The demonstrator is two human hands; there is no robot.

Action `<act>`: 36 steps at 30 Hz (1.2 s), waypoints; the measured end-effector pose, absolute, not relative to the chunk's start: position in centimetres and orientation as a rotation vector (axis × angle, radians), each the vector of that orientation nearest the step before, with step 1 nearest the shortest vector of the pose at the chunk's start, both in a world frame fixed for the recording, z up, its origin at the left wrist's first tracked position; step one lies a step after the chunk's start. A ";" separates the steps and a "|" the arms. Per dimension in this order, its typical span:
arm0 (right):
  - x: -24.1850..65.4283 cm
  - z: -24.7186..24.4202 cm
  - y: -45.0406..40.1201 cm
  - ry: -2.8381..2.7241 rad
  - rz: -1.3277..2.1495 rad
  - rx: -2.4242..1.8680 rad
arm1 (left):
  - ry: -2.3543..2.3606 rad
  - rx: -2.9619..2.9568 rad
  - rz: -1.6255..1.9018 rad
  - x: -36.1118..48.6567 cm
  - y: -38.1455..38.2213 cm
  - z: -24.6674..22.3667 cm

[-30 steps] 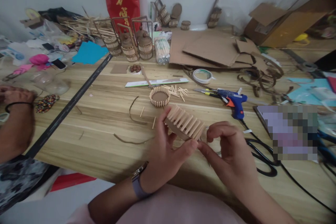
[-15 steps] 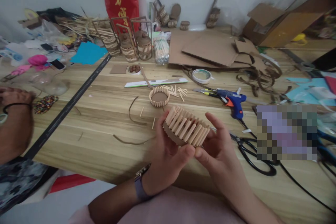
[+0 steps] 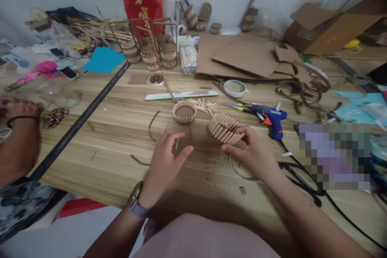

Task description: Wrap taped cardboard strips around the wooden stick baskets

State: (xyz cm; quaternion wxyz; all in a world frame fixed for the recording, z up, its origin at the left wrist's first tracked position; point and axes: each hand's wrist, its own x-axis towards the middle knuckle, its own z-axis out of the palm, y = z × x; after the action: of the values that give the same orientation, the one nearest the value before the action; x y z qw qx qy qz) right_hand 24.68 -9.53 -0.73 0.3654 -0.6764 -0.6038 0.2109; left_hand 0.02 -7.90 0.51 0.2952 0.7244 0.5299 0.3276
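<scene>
My right hand [image 3: 249, 145] pinches the near right side of a small round basket [image 3: 225, 129], walled with short wooden sticks and tilted above the table. My left hand [image 3: 169, 159] is apart from it, thumb and fingers spread, with nothing between them. A second round stick basket [image 3: 184, 112] with a brown cardboard base stands upright just beyond my left hand. Loose short sticks [image 3: 201, 104] lie behind that basket. Thin brown cardboard strips [image 3: 140, 160] lie near my left hand. Part of the basket in my right hand is hidden by my fingers.
To the right lie a blue glue gun [image 3: 270, 117] and black scissors [image 3: 302, 181], partly behind my right arm. Flat cardboard [image 3: 242, 58], a tape roll [image 3: 234, 88] and finished lidded baskets [image 3: 168, 54] stand farther back. Another person's arm [image 3: 22, 137] rests at the left.
My left hand has let go of the stick basket and moved left, opening. The basket, now in my right hand alone, has moved slightly right and away from me.
</scene>
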 end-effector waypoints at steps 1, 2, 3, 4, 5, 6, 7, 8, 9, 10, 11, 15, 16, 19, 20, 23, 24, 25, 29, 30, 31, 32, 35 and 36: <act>24.8 -1.2 -9.1 -1.597 0.474 -1.769 | 1.482 2.099 0.758 -0.5 -7.9 0.3; 24.8 -1.6 -8.7 -1.648 0.421 -1.779 | 1.535 2.240 0.629 -0.9 -7.9 0.1; 24.9 -1.9 -8.4 -1.699 0.386 -1.772 | 1.569 2.347 0.503 -1.2 -8.0 -0.1; 24.9 -2.2 -8.2 -1.744 0.369 -1.754 | 1.590 2.419 0.391 -1.3 -8.1 -0.3; 24.9 -2.5 -8.0 -1.782 0.365 -1.738 | 1.601 2.468 0.306 -1.4 -8.3 -0.5; 24.9 -2.6 -8.0 -1.809 0.370 -1.727 | 1.605 2.503 0.251 -1.4 -8.4 -0.6; 24.9 -2.6 -8.0 -1.827 0.381 -1.720 | 1.603 2.528 0.223 -1.4 -8.5 -0.6; 24.8 -2.5 -8.1 -1.847 0.373 -1.711 | 1.596 2.545 0.215 -1.4 -8.6 -0.5; 24.8 -2.2 -8.2 -1.868 0.332 -1.700 | 1.580 2.555 0.222 -1.4 -8.7 -0.2; 24.6 -1.8 -8.5 -1.894 0.254 -1.678 | 1.554 2.560 0.237 -1.3 -8.8 0.2; 24.3 -1.2 -8.8 -1.932 0.149 -1.642 | 1.514 2.564 0.255 -1.2 -8.9 0.7; 22.4 1.5 -10.4 -2.216 -0.140 -1.360 | 1.302 2.635 0.318 -0.6 -9.7 3.0; 21.8 2.1 -10.8 -2.279 -0.112 -1.295 | 1.250 2.665 0.346 -0.3 -9.9 3.5; 20.8 3.0 -11.5 -2.354 0.007 -1.182 | 1.137 2.740 0.454 0.3 -10.2 4.2; 20.8 3.2 -11.6 -2.360 0.026 -1.165 | 1.113 2.758 0.484 0.3 -10.3 4.3; 22.5 3.4 -11.5 -2.361 0.002 -1.148 | 1.054 2.787 0.518 0.1 -9.9 4.3; 23.5 3.3 -11.4 -2.340 -0.010 -1.164 | 1.033 2.785 0.514 -0.2 -9.7 4.2; 24.6 3.3 -11.1 -2.292 -0.023 -1.199 | 1.014 2.783 0.506 -0.5 -9.4 4.1; 29.2 3.0 -9.1 -2.067 0.030 -1.457 | 1.013 2.780 0.437 -1.8 -7.3 3.8; 30.0 3.0 -8.5 -2.050 0.066 -1.528 | 1.034 2.779 0.425 -1.9 -6.6 3.8; 30.5 3.1 -7.9 -2.044 0.109 -1.616 | 1.076 2.771 0.396 -1.9 -5.9 3.7; 30.8 3.1 -7.1 -2.051 0.150 -1.714 | 1.116 2.765 0.373 -1.8 -5.1 3.8; 30.6 3.5 -4.9 -2.057 0.193 -1.973 | 1.263 2.755 0.423 -0.6 -2.8 3.9; 30.4 3.5 -4.1 -2.051 0.170 -2.026 | 1.331 2.766 0.444 0.0 -2.2 3.9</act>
State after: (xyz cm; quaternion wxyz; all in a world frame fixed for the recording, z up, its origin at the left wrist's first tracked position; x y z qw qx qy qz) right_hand 30.35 -4.12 3.52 0.1266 -0.6959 -0.7045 0.0583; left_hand -0.02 -2.20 3.85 0.0202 0.8917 0.4290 0.1432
